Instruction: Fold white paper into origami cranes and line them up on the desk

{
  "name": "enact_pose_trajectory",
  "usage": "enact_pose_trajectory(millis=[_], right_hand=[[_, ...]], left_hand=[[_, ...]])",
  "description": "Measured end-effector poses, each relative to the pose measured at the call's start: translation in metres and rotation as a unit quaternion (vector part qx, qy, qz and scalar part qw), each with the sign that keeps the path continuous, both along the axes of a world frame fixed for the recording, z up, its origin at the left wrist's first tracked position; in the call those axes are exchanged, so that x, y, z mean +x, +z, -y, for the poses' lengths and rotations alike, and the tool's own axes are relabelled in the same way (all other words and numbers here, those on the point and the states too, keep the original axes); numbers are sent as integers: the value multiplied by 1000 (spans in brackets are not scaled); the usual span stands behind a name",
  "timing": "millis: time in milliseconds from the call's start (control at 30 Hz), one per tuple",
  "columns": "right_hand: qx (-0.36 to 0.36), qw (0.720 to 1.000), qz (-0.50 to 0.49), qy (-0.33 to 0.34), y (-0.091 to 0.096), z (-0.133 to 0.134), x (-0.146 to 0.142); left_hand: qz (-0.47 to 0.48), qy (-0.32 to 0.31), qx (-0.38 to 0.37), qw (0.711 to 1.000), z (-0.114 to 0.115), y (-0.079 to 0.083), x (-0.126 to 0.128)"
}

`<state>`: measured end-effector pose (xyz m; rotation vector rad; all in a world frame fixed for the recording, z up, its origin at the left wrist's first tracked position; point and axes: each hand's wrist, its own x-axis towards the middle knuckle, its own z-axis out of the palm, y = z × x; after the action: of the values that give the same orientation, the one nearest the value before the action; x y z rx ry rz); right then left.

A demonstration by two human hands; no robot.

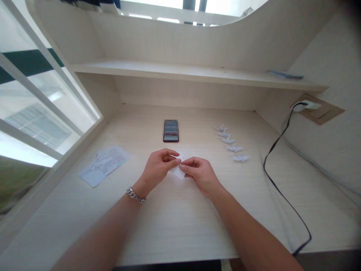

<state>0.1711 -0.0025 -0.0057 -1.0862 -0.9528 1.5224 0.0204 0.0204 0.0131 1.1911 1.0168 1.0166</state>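
My left hand (158,167) and my right hand (199,172) meet over the middle of the pale wooden desk (180,222). Both pinch a small piece of white paper (178,172) between fingers and thumbs, just above the desk top. Most of the paper is hidden by the fingers. A metal chain bracelet (135,195) sits on my left wrist. To the right of my hands, several small white folded paper cranes (231,145) lie in a slanting row.
A phone (170,131) lies flat behind my hands. Printed paper sheets (105,164) lie at the left, near the window. A black cable (279,188) runs from a wall socket (307,106) across the desk's right side. A shelf (197,73) spans above.
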Motion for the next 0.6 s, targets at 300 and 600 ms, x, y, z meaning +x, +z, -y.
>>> enact_pose_trajectory(millis=[300, 600], right_hand=[[24, 1000, 8, -18, -1, 1, -4], [84, 993, 80, -25, 3, 3, -4]], left_hand=[[11, 5, 2, 1000, -1, -3, 1], [33, -17, 21, 999, 0, -1, -3]])
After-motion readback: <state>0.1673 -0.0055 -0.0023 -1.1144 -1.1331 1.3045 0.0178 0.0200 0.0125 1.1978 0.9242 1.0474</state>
